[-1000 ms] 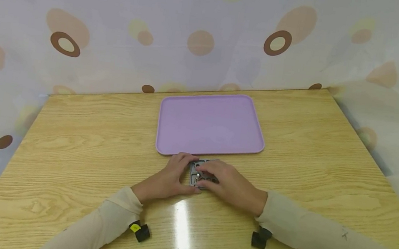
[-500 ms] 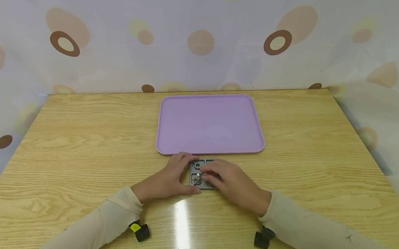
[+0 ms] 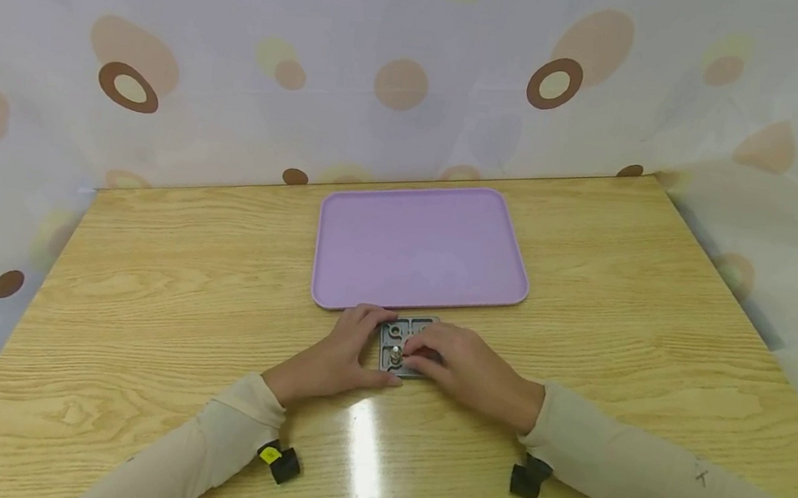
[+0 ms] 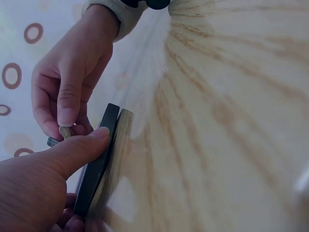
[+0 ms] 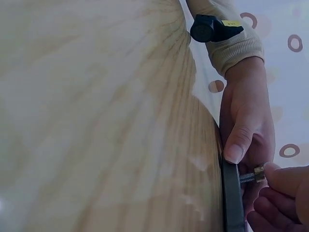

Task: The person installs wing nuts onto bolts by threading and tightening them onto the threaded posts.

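A small grey tray-like plate (image 3: 387, 342) with square recesses lies on the table, round fittings in some of them. My left hand (image 3: 339, 359) grips it by its left side, thumb on the near edge and fingers at the far edge. From the near-left recess a threaded bolt (image 5: 246, 178) stands upright out of the plate. On the bolt sits a brass-coloured wing nut (image 5: 259, 173). My right hand (image 3: 473, 374) reaches over the plate from the right and pinches the nut between thumb and finger. In the head view its fingers hide the plate's right part.
A lilac tray (image 3: 424, 252) lies just behind the plate, close to my left fingertips. Patterned cloth (image 3: 342, 48) hangs behind the wooden table (image 3: 197, 290) and along its sides. Both wrists wear black camera mounts (image 3: 280, 464).
My right hand has drawn slightly right, uncovering more of the plate and the bolt, and its fingers have shifted at the nut. My left hand keeps its place on the plate.
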Action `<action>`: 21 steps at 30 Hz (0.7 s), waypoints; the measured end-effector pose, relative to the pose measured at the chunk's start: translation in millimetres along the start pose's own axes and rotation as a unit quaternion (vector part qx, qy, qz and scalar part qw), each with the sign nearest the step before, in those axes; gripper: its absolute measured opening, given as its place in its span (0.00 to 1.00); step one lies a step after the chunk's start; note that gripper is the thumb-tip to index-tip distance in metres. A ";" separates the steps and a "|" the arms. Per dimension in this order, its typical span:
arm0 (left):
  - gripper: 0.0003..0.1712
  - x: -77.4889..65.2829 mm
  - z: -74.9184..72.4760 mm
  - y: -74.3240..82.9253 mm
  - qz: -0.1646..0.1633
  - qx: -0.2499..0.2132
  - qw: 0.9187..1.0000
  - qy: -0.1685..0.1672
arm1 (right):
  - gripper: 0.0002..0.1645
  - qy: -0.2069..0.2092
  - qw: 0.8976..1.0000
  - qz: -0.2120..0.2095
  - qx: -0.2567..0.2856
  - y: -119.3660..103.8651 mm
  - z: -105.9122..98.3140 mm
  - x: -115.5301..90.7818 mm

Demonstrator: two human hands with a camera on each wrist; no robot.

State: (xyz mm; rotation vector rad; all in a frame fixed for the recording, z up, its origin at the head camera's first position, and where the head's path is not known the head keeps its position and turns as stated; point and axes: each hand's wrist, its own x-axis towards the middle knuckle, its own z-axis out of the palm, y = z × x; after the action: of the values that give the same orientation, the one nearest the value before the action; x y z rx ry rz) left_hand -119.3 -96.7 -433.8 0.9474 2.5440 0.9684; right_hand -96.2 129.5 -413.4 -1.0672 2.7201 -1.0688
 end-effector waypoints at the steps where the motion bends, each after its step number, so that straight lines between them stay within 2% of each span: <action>1: 0.50 0.0 0.0 -0.3 0.000 0.000 1.000 0.000 | 0.09 0.000 1.000 0.001 0.002 -0.5 0.3 0.1; 9: 0.49 0.4 0.8 -2.0 0.013 0.007 1.000 0.006 | 0.23 -0.010 1.000 -0.006 0.009 -1.3 3.8 1.6; 15: 0.48 0.2 1.0 -2.1 0.007 0.008 1.000 0.003 | 0.23 -0.011 1.000 -0.002 0.015 -0.8 3.9 2.6; 21: 0.49 1.0 1.2 -2.8 0.001 0.004 1.000 0.002 | 0.18 -0.006 1.000 0.008 0.012 -1.0 0.5 0.6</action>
State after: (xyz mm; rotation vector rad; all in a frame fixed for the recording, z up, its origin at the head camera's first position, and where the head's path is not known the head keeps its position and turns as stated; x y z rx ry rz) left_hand -120.9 -97.0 -436.6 0.9502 2.5534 0.9626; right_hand -96.0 128.4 -413.0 -1.0437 2.6937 -1.0861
